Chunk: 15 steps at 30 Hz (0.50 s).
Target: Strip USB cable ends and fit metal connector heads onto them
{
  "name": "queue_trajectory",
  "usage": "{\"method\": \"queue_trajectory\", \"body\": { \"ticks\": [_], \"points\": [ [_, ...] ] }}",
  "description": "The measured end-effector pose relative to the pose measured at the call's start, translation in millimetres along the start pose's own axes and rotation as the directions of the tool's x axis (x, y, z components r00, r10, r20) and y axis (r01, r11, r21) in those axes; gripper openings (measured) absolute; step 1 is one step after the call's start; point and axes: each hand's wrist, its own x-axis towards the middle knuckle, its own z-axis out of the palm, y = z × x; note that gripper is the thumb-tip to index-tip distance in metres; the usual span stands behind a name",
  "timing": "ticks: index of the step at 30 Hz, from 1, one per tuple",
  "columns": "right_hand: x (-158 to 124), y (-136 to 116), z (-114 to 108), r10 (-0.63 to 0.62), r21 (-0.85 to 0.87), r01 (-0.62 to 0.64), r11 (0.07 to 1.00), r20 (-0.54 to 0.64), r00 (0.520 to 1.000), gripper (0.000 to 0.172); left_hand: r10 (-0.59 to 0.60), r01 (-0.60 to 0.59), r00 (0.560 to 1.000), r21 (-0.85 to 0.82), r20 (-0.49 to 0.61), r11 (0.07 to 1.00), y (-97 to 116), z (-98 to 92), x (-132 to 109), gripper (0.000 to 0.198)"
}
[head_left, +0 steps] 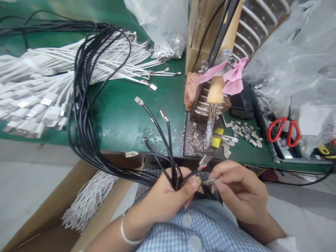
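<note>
Left hand (pixel 168 196) closed round a bundle of black cables (pixel 86 140), thumb pressed on one lead. Right hand (pixel 236 189) pinches a small metal connector shell (pixel 209 181) at the fingertips, just beside the left thumb. Both sit below the desk's (pixel 120 119) front edge. Cable ends fan upward, stripped, with coloured wires and metal tips showing. Soldering iron (pixel 214 105) tip just above, at front edge. White cables (pixel 39 105) heaped left; red scissors (pixel 283 130) right.
</note>
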Motion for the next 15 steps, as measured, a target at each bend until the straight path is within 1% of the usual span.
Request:
{"method": "queue_trajectory", "body": {
  "ticks": [4,8,12,15],
  "points": [
    [-0.4,-0.1,2.4,0.012,0.013,-0.012,1.0,0.001,1.0,0.017,-0.002,0.002,1.0,0.004,0.006,1.0,-1.0,1.3,-2.1,0.056],
    [-1.4,0.6,4.9,0.042,0.052,-0.043,0.998,0.012,0.999,0.017,-0.005,0.005,1.0,-0.012,-0.022,1.0,1.6,3.4,-4.4,0.054],
    [-3.0,1.3,6.5,0.082,0.118,-0.084,0.989,0.02,0.996,0.016,-0.003,0.004,1.0,-0.029,0.015,1.0,3.4,3.2,-4.3,0.054],
    [-3.3,2.1,6.9,0.116,0.148,-0.117,0.982,0.019,0.993,0.015,-0.002,0.002,1.0,-0.026,0.002,1.0,0.2,2.3,-3.7,0.052]
  ]
}}
